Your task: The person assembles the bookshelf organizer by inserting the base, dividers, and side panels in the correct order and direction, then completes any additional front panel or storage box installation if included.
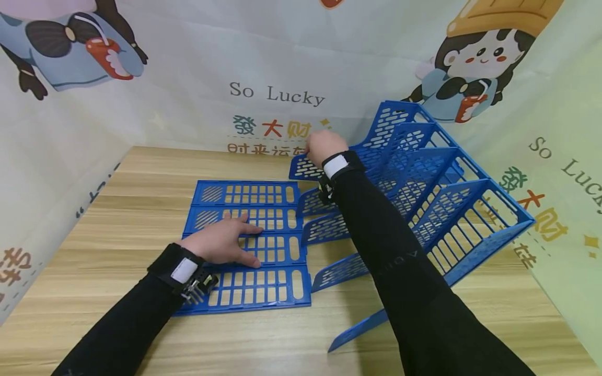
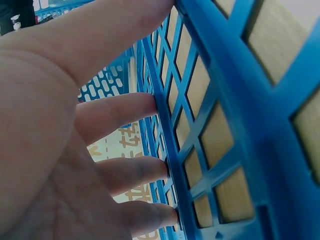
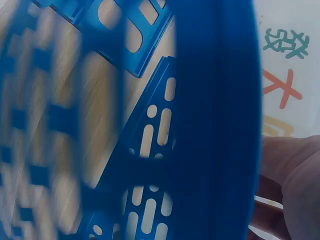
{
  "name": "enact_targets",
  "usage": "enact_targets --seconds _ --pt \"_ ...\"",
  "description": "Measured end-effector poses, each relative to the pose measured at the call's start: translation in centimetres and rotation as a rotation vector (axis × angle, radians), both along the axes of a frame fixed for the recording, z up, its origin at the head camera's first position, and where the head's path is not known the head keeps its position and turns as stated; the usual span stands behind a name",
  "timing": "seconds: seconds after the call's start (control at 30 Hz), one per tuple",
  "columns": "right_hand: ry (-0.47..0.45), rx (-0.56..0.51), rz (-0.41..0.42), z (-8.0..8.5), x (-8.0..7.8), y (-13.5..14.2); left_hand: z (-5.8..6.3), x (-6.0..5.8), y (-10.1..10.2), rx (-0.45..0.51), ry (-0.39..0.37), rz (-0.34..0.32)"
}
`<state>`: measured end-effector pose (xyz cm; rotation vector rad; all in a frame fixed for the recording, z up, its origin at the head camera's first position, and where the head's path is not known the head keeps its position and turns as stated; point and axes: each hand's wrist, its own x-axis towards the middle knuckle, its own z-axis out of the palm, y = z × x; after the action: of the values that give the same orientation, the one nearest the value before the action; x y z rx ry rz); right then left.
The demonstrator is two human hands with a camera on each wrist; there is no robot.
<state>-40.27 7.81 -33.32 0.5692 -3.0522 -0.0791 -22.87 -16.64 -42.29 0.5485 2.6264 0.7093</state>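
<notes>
A blue plastic file rack with upright perforated dividers [image 1: 425,209] stands tilted on the right of the table. To its left lies a flat blue lattice panel [image 1: 263,271] made of several joined strips. My left hand [image 1: 223,240] rests on this panel with its fingers spread, and in the left wrist view the fingertips [image 2: 145,105] touch the lattice bars. At the back, my right hand [image 1: 326,146] grips the end of the farthest divider [image 1: 303,168]. In the right wrist view a blurred blue divider fills the middle, and part of the right hand [image 3: 295,185] shows beyond its edge.
The wooden table [image 1: 94,235] carries everything. A printed cloth [image 1: 197,62] with cartoon figures and lettering hangs behind and along both sides. One low divider end [image 1: 355,330] juts toward the table's front, beside my right sleeve [image 1: 400,250].
</notes>
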Motion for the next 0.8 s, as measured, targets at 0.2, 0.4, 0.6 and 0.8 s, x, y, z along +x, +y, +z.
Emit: enact_targets --seconds 0.2,0.4,0.6,0.8 --pt "-0.006 0.003 -0.019 -0.4 0.0 0.3 0.0 -0.1 0.2 -0.002 -0.003 0.0" --pt "0.001 0.023 -0.05 -0.7 -0.1 -0.3 0.0 -0.1 0.1 -0.005 0.0 -0.005" --pt "-0.004 0.031 -0.028 -0.2 0.4 -1.4 0.0 -0.1 0.1 -0.003 0.0 -0.004" --pt "-0.032 -0.045 0.051 0.7 1.2 -1.4 0.0 -0.1 -0.1 -0.003 0.004 -0.004"
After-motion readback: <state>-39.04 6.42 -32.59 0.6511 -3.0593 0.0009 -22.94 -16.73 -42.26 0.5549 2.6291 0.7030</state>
